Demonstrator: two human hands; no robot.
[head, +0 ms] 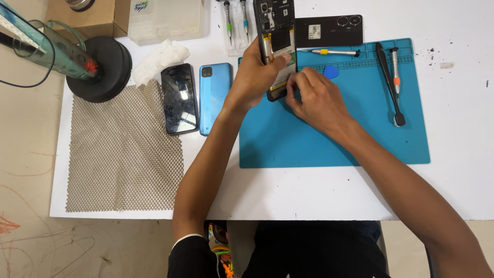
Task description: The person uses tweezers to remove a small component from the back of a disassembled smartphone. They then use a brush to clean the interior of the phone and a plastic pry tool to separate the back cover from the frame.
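Upright, opened phone (275,36) (left-hand (254,77) grip)

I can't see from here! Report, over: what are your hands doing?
Left hand grips the opened phone, tilted up over the blue mat. Right hand fingertips pinch at its lower edge. Blue pick and screwdriver lie close behind.

There is one view only, from a camera on the person's head, looking almost straight down over the near edge of the white table (319,195). It sits close enough that both forearms fill the lower frame, with floor (31,154) showing at left.
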